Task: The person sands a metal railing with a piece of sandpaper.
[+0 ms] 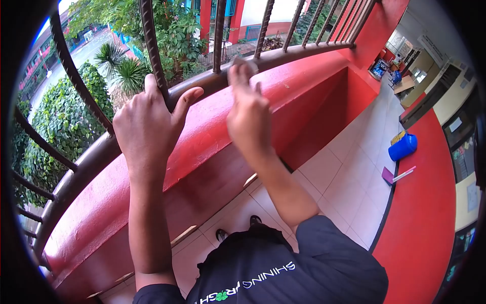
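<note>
My left hand (147, 121) grips the dark metal railing (197, 83) at the foot of a twisted upright bar (150, 40). Its thumb lies along the round lower rail, and the index finger points up beside the bar; the other fingers are mostly hidden. To its right, my right hand (248, 109) is smeared by motion at the same rail. Its fingers are pressed together over a small greyish piece (246, 65), too blurred to name. Beneath both hands runs a glossy red ledge (212, 116).
Across the tiled walkway (324, 172), a blue bin (403, 147) and a purple dustpan (388, 176) stand by a red wall (420, 218). Several bushes (66, 116) grow beyond the railing. A person in blue (396, 77) is far down the corridor.
</note>
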Demonstrator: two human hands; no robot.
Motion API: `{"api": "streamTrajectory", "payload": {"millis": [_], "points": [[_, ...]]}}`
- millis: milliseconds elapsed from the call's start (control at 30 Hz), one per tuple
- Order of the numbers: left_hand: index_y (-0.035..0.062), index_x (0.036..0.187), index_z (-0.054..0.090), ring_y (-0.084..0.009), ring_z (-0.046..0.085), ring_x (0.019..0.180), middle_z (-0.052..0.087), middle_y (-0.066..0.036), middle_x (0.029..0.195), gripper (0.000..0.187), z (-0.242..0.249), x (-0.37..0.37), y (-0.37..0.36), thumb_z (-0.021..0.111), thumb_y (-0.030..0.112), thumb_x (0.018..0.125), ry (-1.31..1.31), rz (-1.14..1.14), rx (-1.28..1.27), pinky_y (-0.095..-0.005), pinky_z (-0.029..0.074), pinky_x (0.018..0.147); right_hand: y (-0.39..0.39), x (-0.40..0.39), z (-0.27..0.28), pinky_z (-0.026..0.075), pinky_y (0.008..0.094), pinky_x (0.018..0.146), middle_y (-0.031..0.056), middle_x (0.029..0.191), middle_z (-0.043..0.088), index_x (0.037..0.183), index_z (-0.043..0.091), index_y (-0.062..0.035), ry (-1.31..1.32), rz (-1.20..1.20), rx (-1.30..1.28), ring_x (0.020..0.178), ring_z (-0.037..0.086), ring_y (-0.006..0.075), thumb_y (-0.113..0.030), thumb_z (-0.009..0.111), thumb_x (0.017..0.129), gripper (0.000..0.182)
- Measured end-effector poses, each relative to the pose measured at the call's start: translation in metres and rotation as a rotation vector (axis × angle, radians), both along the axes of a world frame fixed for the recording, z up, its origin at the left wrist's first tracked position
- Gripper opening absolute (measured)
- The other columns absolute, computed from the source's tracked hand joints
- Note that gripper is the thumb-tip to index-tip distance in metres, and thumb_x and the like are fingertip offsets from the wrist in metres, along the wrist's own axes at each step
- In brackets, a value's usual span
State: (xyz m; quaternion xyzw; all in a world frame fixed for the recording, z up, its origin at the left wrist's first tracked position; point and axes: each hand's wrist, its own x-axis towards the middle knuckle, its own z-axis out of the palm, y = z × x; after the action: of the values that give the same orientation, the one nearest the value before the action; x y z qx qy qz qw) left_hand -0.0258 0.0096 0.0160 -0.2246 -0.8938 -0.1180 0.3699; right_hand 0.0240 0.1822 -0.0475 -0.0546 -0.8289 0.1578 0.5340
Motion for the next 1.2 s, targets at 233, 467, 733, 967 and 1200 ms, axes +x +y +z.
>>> {"api": "streamTrajectory", "payload": {"millis": [233, 467, 733, 967, 1200], "points": [[-0.0022, 0.090, 0.064, -0.0340, 0.069, 0.063, 0.063, -0.015, 0.061, 0.081, -0.003, 0.002, -0.001, 0.058, 0.078, 0.086, 0.038, -0.042, 0.040, -0.0448, 0.053, 0.062, 0.040, -0.003, 0.015, 0.051, 0.0456, 0.108, 0.0304, 0.135, 0.059, 0.141, 0.056, 0.0050, -0.066, -0.068, -0.155, 0.127, 0.059, 0.0416, 0.006, 0.047, 0.094, 0.048], [-0.0064, 0.103, 0.064, -0.0347, 0.067, 0.066, 0.062, -0.015, 0.065, 0.082, 0.000, 0.004, 0.002, 0.062, 0.074, 0.086, -0.010, -0.014, 0.036, -0.0458, 0.049, 0.064, 0.048, -0.004, 0.011, 0.039, 0.0631, 0.113, 0.0277, 0.139, 0.059, 0.142, 0.059, -0.0003, -0.044, 0.042, -0.336, 0.133, 0.056, 0.0409, 0.007, 0.047, 0.088, 0.057], [-0.0029, 0.098, 0.062, -0.0349, 0.066, 0.069, 0.065, -0.015, 0.070, 0.073, 0.001, 0.006, 0.002, 0.064, 0.069, 0.087, -0.032, -0.029, 0.064, -0.0452, 0.049, 0.068, 0.058, 0.004, 0.012, 0.037, 0.0546, 0.118, 0.0258, 0.140, 0.058, 0.143, 0.058, -0.0019, -0.102, 0.043, -0.338, 0.131, 0.057, 0.0402, 0.010, 0.048, 0.086, 0.059], [-0.0035, 0.107, 0.064, -0.0328, 0.069, 0.076, 0.069, -0.014, 0.079, 0.067, 0.002, 0.008, -0.002, 0.076, 0.057, 0.083, -0.082, -0.022, 0.018, -0.0438, 0.050, 0.074, 0.065, -0.004, 0.007, 0.036, 0.0580, 0.118, 0.0226, 0.141, 0.058, 0.142, 0.060, -0.0045, -0.066, -0.006, -0.180, 0.131, 0.057, 0.0363, 0.012, 0.047, 0.086, 0.060], [-0.0023, 0.112, 0.062, -0.0312, 0.070, 0.082, 0.071, -0.014, 0.085, 0.062, 0.005, 0.008, 0.002, 0.090, 0.036, 0.072, -0.150, 0.018, -0.019, -0.0432, 0.050, 0.078, 0.055, -0.005, 0.001, 0.039, 0.0622, 0.114, 0.0217, 0.143, 0.057, 0.145, 0.059, -0.0101, -0.030, 0.070, -0.173, 0.131, 0.057, 0.0404, 0.011, 0.047, 0.086, 0.064]]}}
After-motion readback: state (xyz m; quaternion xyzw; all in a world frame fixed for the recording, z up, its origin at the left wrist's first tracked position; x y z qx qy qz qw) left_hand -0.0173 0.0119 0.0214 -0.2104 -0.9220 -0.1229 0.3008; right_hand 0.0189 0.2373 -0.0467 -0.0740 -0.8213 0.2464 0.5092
